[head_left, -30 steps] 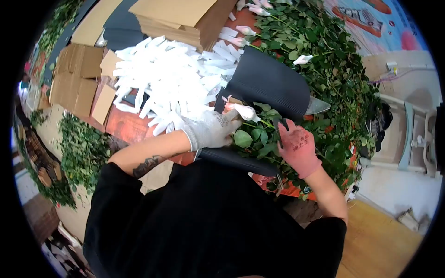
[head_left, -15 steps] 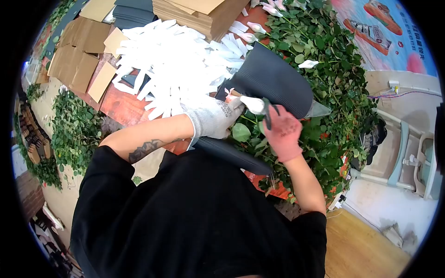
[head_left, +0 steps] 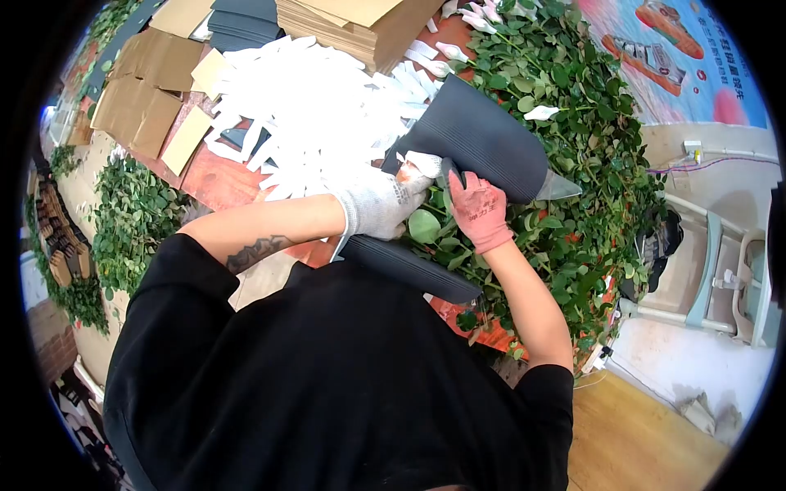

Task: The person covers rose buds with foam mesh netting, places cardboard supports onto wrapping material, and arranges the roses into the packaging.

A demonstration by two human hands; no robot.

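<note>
In the head view, my left hand (head_left: 377,204), in a whitish glove with dark print on it, comes in from the left with its fingers bent up against a pink rosebud (head_left: 404,173). A white sleeve (head_left: 424,161) covers part of the bud and shows just above my knuckles. The undersides of those fingers are hidden, so I cannot tell whether they are clamped on the bud. My right hand (head_left: 479,211), in a pink glove with dark fingertips and black lettering, sits just beside it; its thumb and forefinger are bent toward the right end of the sleeve. I cannot tell whether they pinch it or only rest near it.

The bud lies between two dark, line-textured panels: the upper panel (head_left: 483,135) beyond my hands, the lower panel (head_left: 409,266) close against my black shirt (head_left: 344,368). Green leaves (head_left: 424,227) fill the space between them. A clear plastic corner (head_left: 559,187) sticks out at the upper panel's right end.

Past my left glove, a heap of white strips (head_left: 311,106) spreads over the red tabletop (head_left: 214,186), with a cardboard stack (head_left: 368,41) behind. On the right, a sleeved bud (head_left: 541,113) lies on massed foliage (head_left: 589,147).
</note>
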